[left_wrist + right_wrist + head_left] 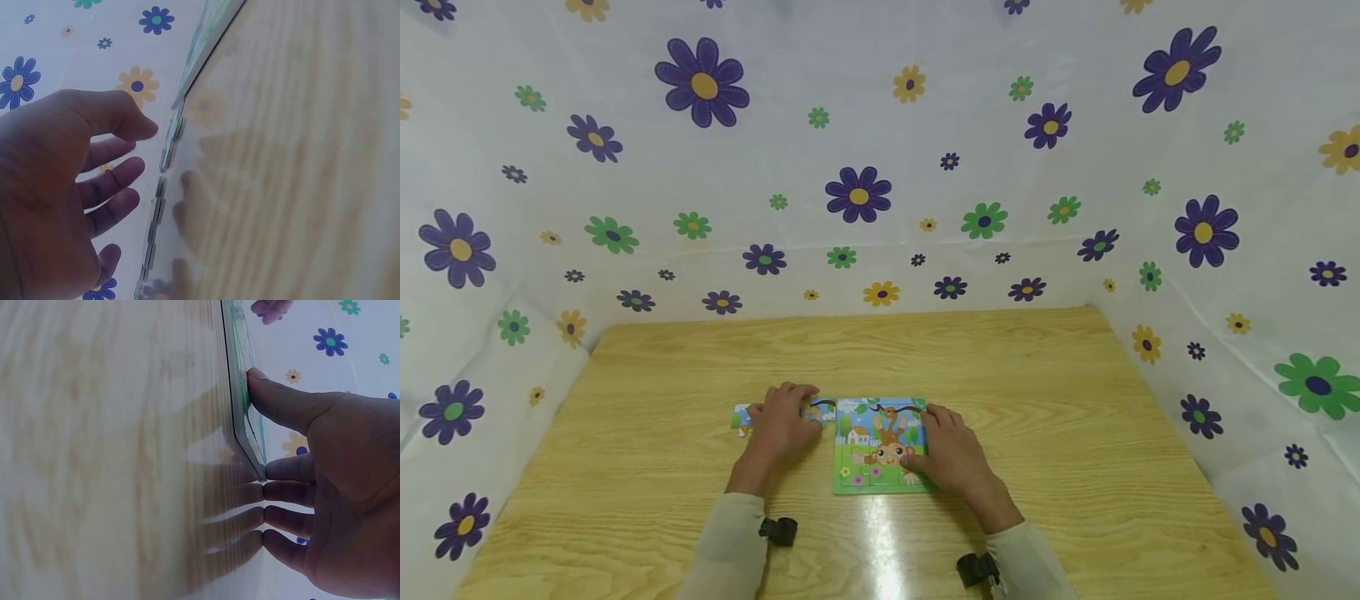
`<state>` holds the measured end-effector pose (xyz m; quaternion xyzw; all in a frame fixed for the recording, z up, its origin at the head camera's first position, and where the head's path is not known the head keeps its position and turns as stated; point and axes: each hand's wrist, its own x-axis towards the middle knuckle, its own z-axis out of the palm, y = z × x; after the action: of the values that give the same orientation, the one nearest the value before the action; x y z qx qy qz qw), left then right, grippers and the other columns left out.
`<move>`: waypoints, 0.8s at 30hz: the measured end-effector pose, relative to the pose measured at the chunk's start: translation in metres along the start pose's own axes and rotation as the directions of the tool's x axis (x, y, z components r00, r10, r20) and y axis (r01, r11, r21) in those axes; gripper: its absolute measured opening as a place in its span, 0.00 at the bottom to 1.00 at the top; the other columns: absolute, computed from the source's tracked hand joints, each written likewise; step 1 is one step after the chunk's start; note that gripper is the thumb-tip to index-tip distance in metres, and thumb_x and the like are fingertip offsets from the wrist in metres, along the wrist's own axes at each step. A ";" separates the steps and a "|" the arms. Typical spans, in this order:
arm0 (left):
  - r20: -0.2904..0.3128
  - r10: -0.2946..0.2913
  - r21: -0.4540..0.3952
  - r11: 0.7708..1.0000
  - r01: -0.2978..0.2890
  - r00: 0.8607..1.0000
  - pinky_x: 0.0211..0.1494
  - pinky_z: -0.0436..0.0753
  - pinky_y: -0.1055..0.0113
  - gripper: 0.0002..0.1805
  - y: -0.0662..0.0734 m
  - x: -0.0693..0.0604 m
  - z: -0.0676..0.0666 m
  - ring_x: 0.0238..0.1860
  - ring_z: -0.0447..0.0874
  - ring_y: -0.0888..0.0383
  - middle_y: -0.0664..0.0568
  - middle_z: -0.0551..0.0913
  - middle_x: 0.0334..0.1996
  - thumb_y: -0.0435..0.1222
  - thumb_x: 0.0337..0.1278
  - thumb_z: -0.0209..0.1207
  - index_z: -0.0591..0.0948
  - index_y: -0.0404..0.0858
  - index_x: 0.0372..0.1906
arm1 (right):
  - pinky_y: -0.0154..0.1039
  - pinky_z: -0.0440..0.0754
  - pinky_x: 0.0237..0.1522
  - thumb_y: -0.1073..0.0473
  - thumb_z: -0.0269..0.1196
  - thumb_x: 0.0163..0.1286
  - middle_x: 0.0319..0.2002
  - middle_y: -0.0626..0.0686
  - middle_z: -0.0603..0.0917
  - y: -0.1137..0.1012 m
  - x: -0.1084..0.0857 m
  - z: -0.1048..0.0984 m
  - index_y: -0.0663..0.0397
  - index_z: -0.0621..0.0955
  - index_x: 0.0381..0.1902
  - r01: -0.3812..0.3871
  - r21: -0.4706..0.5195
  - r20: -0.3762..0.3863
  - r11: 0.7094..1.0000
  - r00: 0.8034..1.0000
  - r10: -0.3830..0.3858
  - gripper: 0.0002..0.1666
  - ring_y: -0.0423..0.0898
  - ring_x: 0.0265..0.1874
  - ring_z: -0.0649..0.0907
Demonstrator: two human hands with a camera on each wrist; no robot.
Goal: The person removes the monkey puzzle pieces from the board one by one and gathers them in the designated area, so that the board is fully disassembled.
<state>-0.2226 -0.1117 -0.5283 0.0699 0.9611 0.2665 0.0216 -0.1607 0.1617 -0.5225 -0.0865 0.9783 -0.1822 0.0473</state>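
A square jigsaw puzzle (868,479) with a monkey hanging from a branch lies flat on the table. My right hand (958,454) is at its right side, thumb resting on the picture. In the right wrist view the index finger touches the puzzle's corner, and the other fingertips rest on the wood. Left of the puzzle, my left hand (782,425) is over some loose puzzle pieces (827,411), partly covering them. The left wrist view shows its fingers loosely bent, apart from the thumb and holding nothing; the pieces (154,209) appear edge-on beside them.
The wooden table (1037,375) reaches back to a white flowered sheet (775,142), which also hangs at the left and right sides. Dark clip-like devices (778,531) sit on both sleeves.
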 end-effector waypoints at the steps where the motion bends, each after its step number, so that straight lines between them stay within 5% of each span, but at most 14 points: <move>1: -0.005 0.013 -0.003 1.000 -0.013 1.000 0.57 0.59 0.35 0.25 0.001 -0.001 0.001 0.57 0.70 0.45 0.49 0.78 0.55 0.39 0.47 0.60 0.79 0.48 0.56 | 0.58 0.71 0.62 0.37 0.68 0.59 0.67 0.61 0.69 0.000 0.000 0.000 0.63 0.68 0.68 0.003 -0.005 -0.003 1.000 1.000 -0.003 0.49 0.61 0.66 0.69; 9: 0.010 0.120 -0.057 0.991 -0.119 0.993 0.51 0.66 0.36 0.16 0.014 -0.013 0.010 0.48 0.77 0.51 0.52 0.80 0.47 0.42 0.55 0.64 0.82 0.46 0.49 | 0.58 0.71 0.61 0.38 0.67 0.59 0.67 0.62 0.68 0.001 0.000 0.001 0.64 0.68 0.68 0.013 -0.001 -0.015 1.000 1.000 -0.013 0.49 0.61 0.66 0.69; 18: 0.151 0.143 -0.003 0.990 -0.144 0.978 0.52 0.64 0.38 0.26 0.025 -0.024 0.014 0.58 0.71 0.44 0.50 0.76 0.57 0.51 0.50 0.68 0.80 0.50 0.55 | 0.60 0.71 0.61 0.40 0.68 0.60 0.67 0.62 0.68 -0.001 -0.002 -0.001 0.61 0.68 0.68 0.021 0.011 -0.020 1.000 1.000 -0.021 0.47 0.62 0.66 0.69; 24: 0.176 0.127 0.057 0.989 -0.139 0.976 0.52 0.62 0.42 0.26 0.029 -0.028 0.016 0.57 0.69 0.47 0.53 0.74 0.53 0.54 0.48 0.69 0.80 0.52 0.54 | 0.64 0.71 0.57 0.44 0.68 0.62 0.66 0.62 0.68 -0.006 -0.006 -0.002 0.51 0.74 0.64 0.066 0.015 -0.042 0.998 0.997 -0.066 0.35 0.63 0.67 0.68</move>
<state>-0.1903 -0.0831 -0.5265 0.1574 0.9574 0.2270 0.0843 -0.1538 0.1583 -0.5185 -0.1146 0.9741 -0.1936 0.0214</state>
